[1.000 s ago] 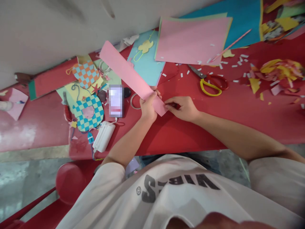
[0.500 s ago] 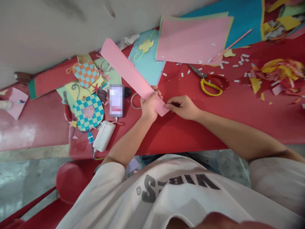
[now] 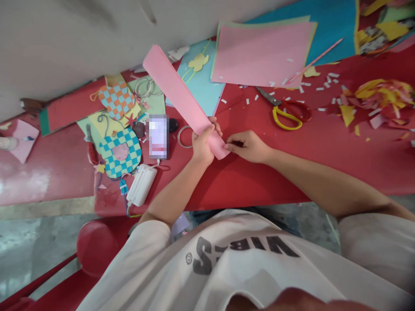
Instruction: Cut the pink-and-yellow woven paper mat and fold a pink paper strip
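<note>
A long folded strip of pink paper [image 3: 177, 88] slants from upper left down to my hands, held above the red table [image 3: 246, 181]. My left hand [image 3: 205, 144] is closed around it near its lower end, thumb on top and fingers curled beneath. At the lower right corner of the strip, my right hand [image 3: 248, 146] pinches the edge between thumb and fingertips. Just left of my left hand lies a roll of clear tape [image 3: 185, 136]. Scissors with yellow and red handles [image 3: 287, 117] rest beyond my right hand, blades pointing up and left.
Pink sheets [image 3: 262, 54] lie at the back with a pink pencil [image 3: 314, 61] on them. Left are a phone [image 3: 158, 137], a white power bank [image 3: 142, 185] and checkered woven paper pieces [image 3: 120, 152]. Paper scraps [image 3: 385, 99] are heaped at right; a red chair [image 3: 97, 248] stands lower left.
The upper end of the pink strip has swung slightly up and to the right, and its lower end has tilted a little. Both hands keep nearly the same place and grip.
</note>
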`<state>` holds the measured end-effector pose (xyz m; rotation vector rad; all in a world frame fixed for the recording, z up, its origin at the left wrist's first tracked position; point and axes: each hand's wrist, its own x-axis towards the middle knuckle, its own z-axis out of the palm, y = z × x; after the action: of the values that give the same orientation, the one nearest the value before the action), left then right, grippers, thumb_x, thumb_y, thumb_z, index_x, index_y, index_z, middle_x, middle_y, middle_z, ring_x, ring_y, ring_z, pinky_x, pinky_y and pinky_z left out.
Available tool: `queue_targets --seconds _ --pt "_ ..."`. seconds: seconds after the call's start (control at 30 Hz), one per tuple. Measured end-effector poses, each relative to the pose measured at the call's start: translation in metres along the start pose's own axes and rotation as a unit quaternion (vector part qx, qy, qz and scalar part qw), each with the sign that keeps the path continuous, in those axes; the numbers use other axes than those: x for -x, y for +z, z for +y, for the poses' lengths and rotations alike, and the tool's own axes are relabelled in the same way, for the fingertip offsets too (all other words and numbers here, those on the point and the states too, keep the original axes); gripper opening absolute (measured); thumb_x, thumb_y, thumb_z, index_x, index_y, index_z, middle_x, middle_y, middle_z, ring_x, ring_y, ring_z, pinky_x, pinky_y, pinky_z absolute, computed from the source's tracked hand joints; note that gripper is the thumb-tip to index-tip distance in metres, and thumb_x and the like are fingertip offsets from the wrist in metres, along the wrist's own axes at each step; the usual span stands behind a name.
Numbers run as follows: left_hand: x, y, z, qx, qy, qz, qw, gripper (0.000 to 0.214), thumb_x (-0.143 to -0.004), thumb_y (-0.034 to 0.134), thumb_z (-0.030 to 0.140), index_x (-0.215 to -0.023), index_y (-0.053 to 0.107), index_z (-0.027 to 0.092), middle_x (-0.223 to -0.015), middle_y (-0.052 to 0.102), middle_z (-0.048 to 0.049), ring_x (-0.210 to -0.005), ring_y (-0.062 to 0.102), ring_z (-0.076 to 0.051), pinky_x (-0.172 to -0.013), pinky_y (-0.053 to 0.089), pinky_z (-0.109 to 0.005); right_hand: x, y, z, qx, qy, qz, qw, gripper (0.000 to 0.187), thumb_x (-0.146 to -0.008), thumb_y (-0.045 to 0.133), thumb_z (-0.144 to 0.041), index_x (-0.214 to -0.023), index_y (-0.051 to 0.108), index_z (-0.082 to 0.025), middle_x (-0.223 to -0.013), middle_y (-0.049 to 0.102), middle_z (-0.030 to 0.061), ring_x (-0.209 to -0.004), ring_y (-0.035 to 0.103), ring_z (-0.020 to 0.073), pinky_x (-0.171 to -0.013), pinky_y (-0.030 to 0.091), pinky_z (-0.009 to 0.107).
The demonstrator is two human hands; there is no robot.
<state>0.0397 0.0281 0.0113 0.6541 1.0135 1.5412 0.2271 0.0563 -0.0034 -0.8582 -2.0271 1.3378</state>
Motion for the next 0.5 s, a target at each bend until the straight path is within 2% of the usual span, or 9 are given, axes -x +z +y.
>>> queue_targets --seconds 0.17,0.5 --pt "-0.0011 -0.0008 -0.0025 0.011 0.002 -0.021 1.0 0.024 -0.088 0.086 0.04 -0.103 0.076 0.024 -0.081 0.068 0.0004 -0.072 0.065 -0.014 -0.078 0.057 -0.031 0.0007 0.0019 0.0006 0.045 -0.018 0.004 0.999 0.043 -0.105 0.07 -0.051 -0.075 0.068 -0.02 -0.063 0.055 -0.0032 -0.057 0.042 0.0116 -0.057 0.035 0.031" --pt "-0.0036 -0.0011 -0.0047 0.016 -0.013 -0.011 1.0 0.025 -0.086 0.086 0.04 -0.102 0.077 0.023 -0.083 0.071 0.0005 -0.073 0.066 -0.012 -0.075 0.056 -0.028 0.0011 0.0017 -0.0002 0.058 -0.008 0.011 0.998 0.036 -0.105 0.069 -0.046 -0.08 0.072 -0.019 -0.066 0.06 -0.0014 -0.058 0.045 0.012 -0.058 0.036 0.032"
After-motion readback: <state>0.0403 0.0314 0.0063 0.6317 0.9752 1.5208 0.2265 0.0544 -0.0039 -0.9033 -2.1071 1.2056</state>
